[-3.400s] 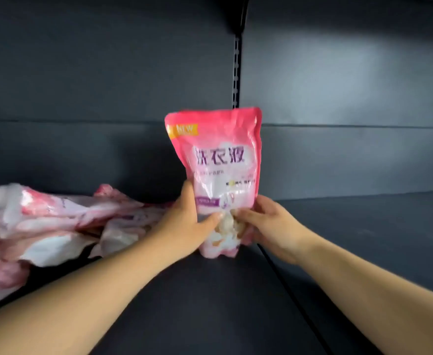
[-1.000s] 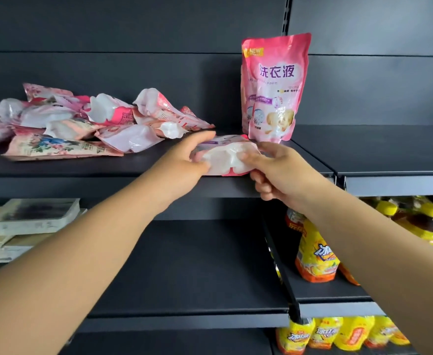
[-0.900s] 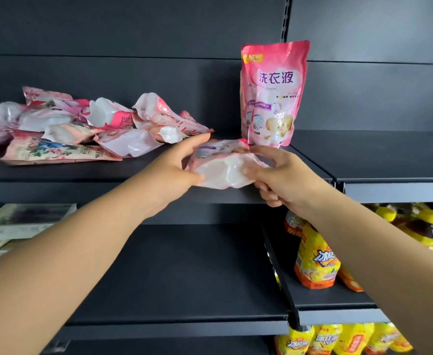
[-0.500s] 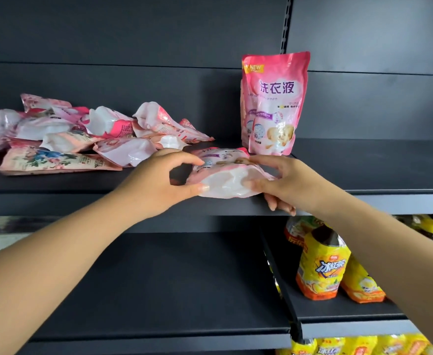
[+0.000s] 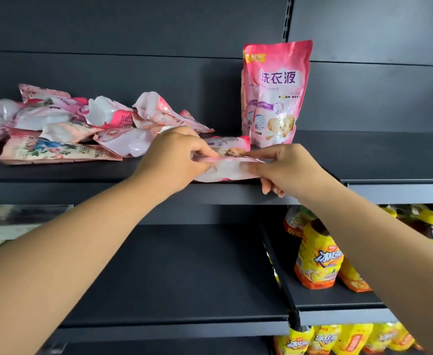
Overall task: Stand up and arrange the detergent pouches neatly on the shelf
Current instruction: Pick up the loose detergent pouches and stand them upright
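Now that one pouch [image 5: 277, 90] stands upright at the back of the shelf [image 5: 379, 160], my left hand [image 5: 174, 155] and right hand [image 5: 284, 167] have drawn a second, flat pouch [image 5: 225, 167] to the shelf's front edge. Both pinch its ends; righting it comes next, with the heap [image 5: 82, 126] still untouched.

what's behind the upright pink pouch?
Behind the upright pouch a second pouch's edge peeks out at its left, then the dark back panel. Anything further is covered.
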A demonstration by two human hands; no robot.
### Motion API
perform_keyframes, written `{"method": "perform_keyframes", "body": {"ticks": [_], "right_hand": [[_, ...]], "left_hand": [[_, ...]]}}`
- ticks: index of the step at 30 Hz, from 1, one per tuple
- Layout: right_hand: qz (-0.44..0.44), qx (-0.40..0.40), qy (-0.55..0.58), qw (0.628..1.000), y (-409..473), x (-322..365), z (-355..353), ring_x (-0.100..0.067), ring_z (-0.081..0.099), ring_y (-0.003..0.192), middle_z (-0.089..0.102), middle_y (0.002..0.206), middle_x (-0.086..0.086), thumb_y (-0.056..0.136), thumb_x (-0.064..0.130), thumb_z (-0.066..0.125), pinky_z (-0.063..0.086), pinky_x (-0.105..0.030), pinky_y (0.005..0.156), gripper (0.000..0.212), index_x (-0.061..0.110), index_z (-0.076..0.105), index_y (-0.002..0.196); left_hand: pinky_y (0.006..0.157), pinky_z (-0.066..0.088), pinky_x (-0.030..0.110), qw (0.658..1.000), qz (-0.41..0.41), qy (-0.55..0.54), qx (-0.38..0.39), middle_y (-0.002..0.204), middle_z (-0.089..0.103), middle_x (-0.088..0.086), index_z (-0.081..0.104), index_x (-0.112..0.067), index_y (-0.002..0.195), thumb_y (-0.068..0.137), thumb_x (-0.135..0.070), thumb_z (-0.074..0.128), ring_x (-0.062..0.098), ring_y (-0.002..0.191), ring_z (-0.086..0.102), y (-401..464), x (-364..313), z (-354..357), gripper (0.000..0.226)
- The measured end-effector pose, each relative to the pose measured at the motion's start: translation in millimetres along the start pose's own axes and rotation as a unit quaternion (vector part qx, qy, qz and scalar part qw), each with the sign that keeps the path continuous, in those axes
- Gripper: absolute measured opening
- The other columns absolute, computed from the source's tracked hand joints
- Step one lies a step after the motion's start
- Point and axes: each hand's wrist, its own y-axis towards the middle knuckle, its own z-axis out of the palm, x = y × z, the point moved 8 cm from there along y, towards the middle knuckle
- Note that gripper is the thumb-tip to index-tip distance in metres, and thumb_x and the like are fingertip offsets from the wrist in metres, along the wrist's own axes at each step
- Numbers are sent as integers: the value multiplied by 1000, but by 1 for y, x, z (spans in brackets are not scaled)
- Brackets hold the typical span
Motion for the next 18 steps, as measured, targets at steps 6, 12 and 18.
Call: {"method": "perform_keyframes", "body": {"ticks": [6, 12, 18], "right_hand": [[28, 11, 10, 999, 1, -13, 1, -4, 37, 28, 51, 36, 6, 93, 18, 55, 40, -14, 36, 28, 27, 61, 118], [0, 0, 105, 995, -24, -9, 8, -6, 52, 41, 61, 55, 1, 90, 23, 59, 53, -18, 48, 18, 33, 66, 103], [-30, -20, 255, 966, -72, -18, 25, 7, 63, 91, 65, 109, 16, 62, 47, 60, 58, -24, 67, 52, 36, 60, 113]], "left_hand": [[71, 37, 18, 995, -74, -30, 57, 102, 52, -5, 50, -29, 81, 81, -21, 66, 15, 95, 51, -2, 9, 10, 18], [82, 26, 10, 987, -97, -36, 122, 140, 41, -15, 33, -38, 140, 95, -33, 45, 4, 123, 39, -35, 12, 17, 47], [93, 30, 1, 896, -176, -408, 27, 130, 39, -38, 56, -51, 115, 70, -54, 69, -24, 115, 35, -90, 2, 27, 47]]}}
